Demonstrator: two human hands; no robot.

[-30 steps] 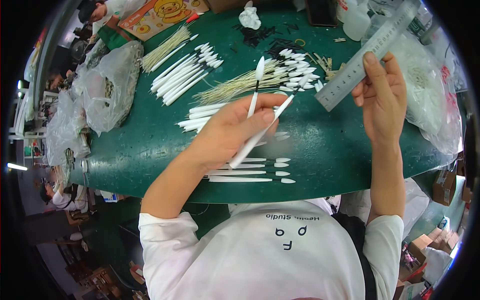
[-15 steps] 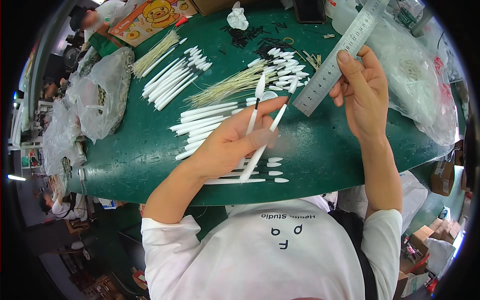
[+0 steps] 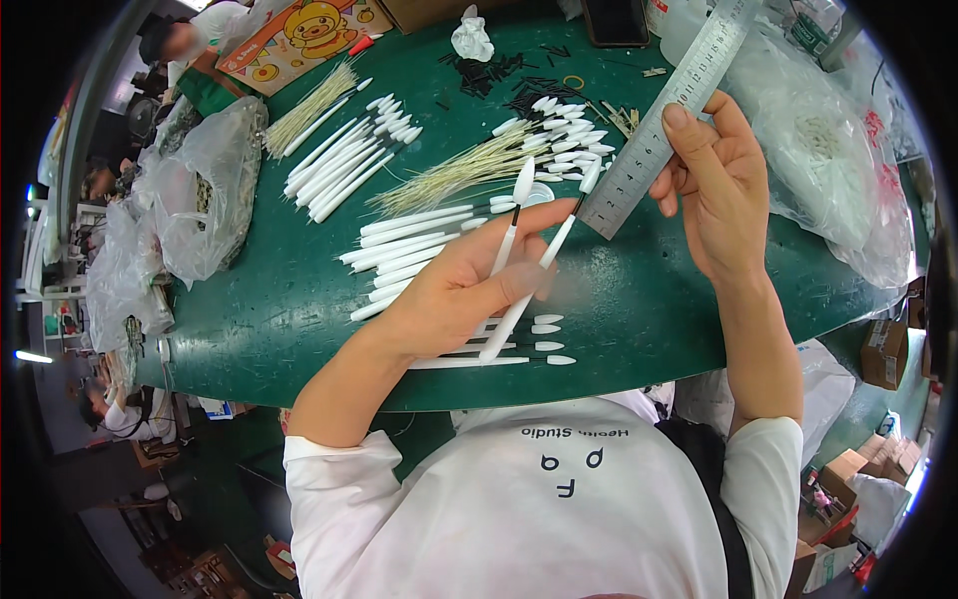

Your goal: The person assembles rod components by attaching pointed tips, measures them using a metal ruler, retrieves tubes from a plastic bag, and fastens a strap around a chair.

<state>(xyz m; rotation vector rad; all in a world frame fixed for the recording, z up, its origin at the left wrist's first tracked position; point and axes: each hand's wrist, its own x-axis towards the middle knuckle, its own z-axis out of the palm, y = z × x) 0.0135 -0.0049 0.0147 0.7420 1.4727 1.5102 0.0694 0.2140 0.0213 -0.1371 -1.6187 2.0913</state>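
My left hand (image 3: 459,290) pinches two white tapered sticks (image 3: 525,299) between thumb and fingers. Each has a thin black neck and a white pointed oval tip; the two fan apart, tips upward. In my right hand (image 3: 718,180) is a steel ruler (image 3: 649,147), slanted from upper right to lower left, with the thumb across its face. Its lower end is close beside the black neck of the right-hand stick; I cannot tell whether they touch. Below and behind my left hand lie more white sticks (image 3: 411,232), partly covered by it. A small round lid or cup (image 3: 540,192) shows behind the sticks.
On the green table (image 3: 259,329) lie a bundle of white-tipped thin stems (image 3: 449,172), a pile of white sticks (image 3: 344,165), pale stems (image 3: 304,105) and short black tubes (image 3: 489,72). Plastic bags (image 3: 818,150) bulge at right, another bag (image 3: 205,190) at left. A phone (image 3: 616,22) lies far back.
The ruler has shifted slightly left and down with my right hand, bringing its end nearer the stick's neck. The two sticks' tips have tilted slightly right and lowered.
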